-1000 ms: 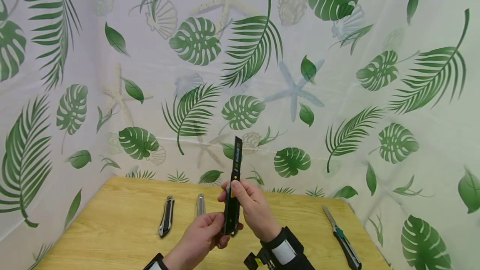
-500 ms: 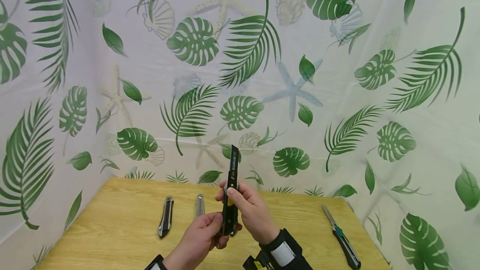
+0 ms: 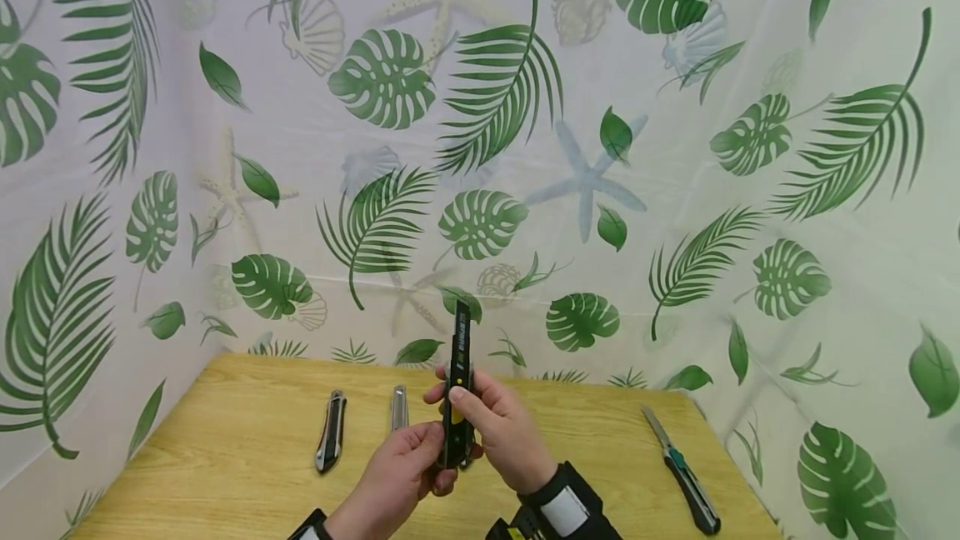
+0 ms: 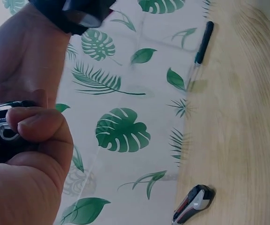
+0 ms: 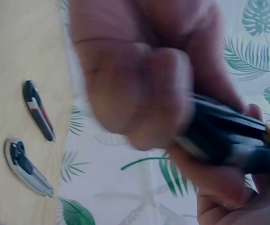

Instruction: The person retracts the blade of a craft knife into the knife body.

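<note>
In the head view, a black snap-off utility knife (image 3: 459,407) stands nearly upright between my hands over the table, its dark printed blade (image 3: 461,323) extending upward. My left hand (image 3: 405,452) pinches the lower end of the handle between thumb and fingers. Around the handle's middle, my right hand (image 3: 502,427) grips with curled fingers, and its thumb lies on the front by the yellow slider (image 3: 457,415). In the right wrist view, the knife's handle (image 5: 228,133) and the fingers are blurred. Parts of the handle are hidden by the hands.
On the wooden table (image 3: 247,457) lie a black-and-silver utility knife (image 3: 330,432), a silver one (image 3: 400,408) partly behind my left hand, and a black-and-green one (image 3: 681,473) with its blade out at the right. A leaf-patterned curtain (image 3: 487,223) encloses the back and sides.
The blade has slid down partway into the handle, and its exposed length is shorter. My right thumb has moved down along with the slider. My left hand has stayed at the lower end.
</note>
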The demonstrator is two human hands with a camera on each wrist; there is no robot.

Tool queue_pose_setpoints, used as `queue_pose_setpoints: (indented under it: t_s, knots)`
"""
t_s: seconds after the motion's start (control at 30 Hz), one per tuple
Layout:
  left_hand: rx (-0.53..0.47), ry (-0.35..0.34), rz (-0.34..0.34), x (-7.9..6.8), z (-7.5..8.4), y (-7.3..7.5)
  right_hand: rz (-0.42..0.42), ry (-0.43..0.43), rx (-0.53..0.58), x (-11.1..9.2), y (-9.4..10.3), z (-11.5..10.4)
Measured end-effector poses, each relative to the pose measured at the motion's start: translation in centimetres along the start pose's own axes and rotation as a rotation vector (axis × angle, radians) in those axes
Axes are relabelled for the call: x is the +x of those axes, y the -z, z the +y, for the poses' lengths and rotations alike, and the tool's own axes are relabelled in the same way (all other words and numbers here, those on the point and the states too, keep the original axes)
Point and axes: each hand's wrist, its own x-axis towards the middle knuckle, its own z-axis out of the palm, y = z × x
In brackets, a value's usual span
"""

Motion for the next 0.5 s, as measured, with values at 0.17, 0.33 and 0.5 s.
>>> queue_pose_setpoints:
  t_s: [0.17, 0.33, 0.5]
  knots:
    - [-0.017, -0.011, 0.000, -0.1, 0.0, 0.0, -0.032, -0.021, 0.019, -0.2, -0.1, 0.5]
    - [-0.024, -0.011, 0.014, -0.3, -0.2, -0.1, -0.034, -0.011, 0.008, -0.5, 0.0, 0.9]
    - [-0.040, -0.036, 0.057, -0.3, -0.4, -0.1, -0.033, 0.001, -0.035, -0.8, 0.2, 1.4]
